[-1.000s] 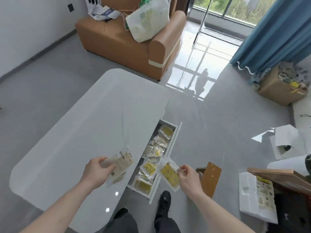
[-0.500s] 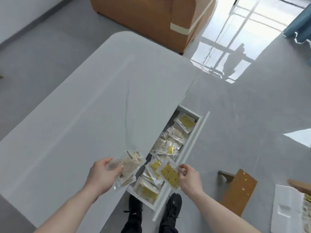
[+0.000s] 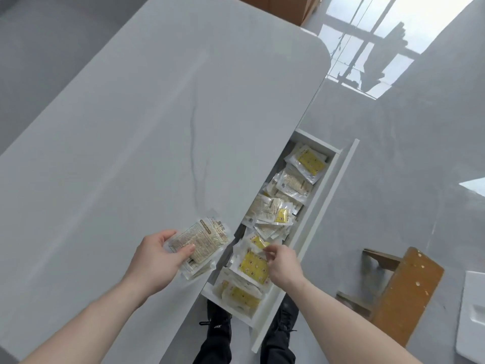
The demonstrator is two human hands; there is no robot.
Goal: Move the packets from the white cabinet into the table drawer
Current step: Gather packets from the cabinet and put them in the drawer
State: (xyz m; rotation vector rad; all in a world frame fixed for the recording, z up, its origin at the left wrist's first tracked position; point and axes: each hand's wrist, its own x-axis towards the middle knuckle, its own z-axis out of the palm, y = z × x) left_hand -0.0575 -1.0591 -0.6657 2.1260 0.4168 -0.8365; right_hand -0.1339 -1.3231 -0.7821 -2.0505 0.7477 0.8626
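The table drawer (image 3: 321, 206) stands pulled out from the right side of the white table (image 3: 131, 127), filled with several clear and yellow packets (image 3: 278, 206). My left hand (image 3: 157, 258) grips a small stack of clear packets (image 3: 202, 240) over the table edge, just left of the drawer. My right hand (image 3: 282, 264) pinches the corner of a yellow packet (image 3: 253, 265) that lies on the pile at the near end of the drawer. The white cabinet is out of view.
A wooden stool (image 3: 401, 292) stands on the grey floor right of the drawer. A white foam block (image 3: 472, 313) lies at the right edge. My shoes (image 3: 217, 327) are below the drawer front. An orange sofa corner (image 3: 288, 6) shows at the top.
The view has tilted down and closer to the drawer. My right hand has carried the yellow packet leftwards from beside the drawer front onto the pile inside. My left hand keeps its stack.
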